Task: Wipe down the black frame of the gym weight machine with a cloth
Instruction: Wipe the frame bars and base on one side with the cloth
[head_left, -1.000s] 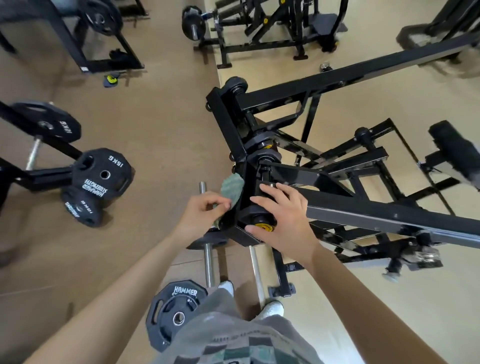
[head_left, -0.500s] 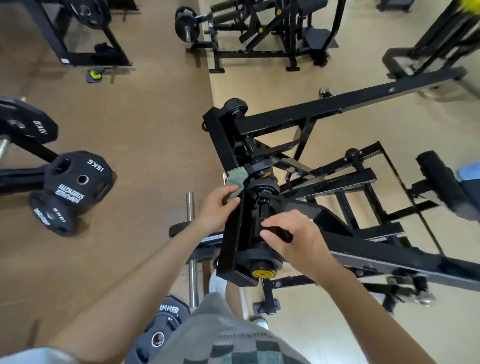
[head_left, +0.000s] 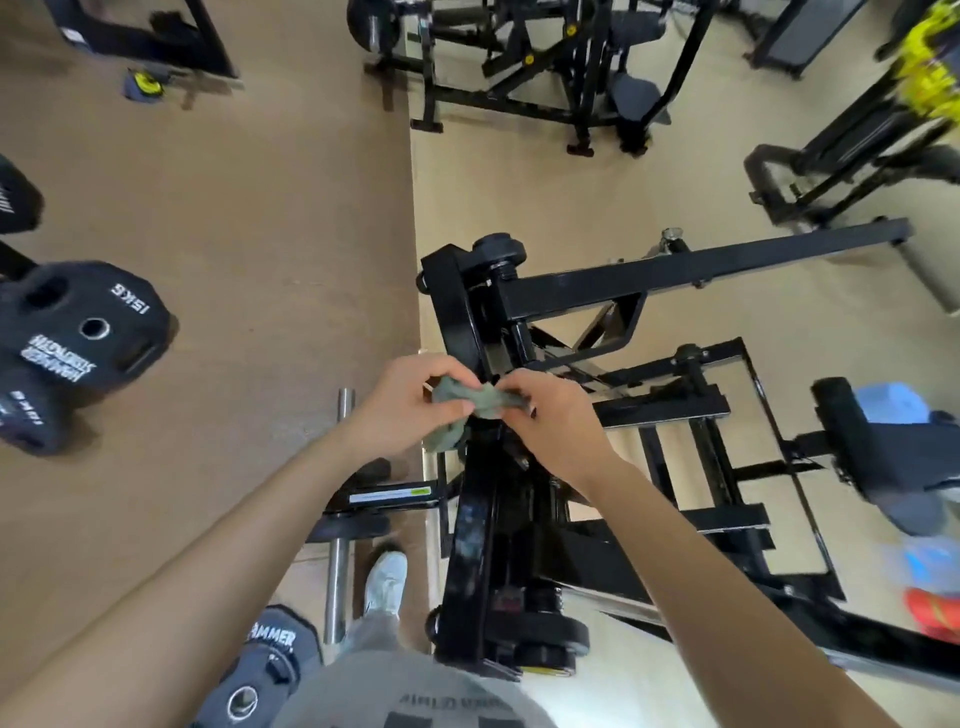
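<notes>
Both the left hand (head_left: 400, 405) and right hand (head_left: 550, 421) pinch the green cloth (head_left: 470, 402) above the black frame (head_left: 475, 525), weight plates (head_left: 78, 322) lying on the floor (head_left: 260, 234) well to the left.

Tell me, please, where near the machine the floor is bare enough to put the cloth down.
Widest free patch: the brown floor between the 15 kg plate and the black frame. Also the pale floor between the long beam and the far machine. Crowded by the shoe: steel bar and Hammer plate.
</notes>
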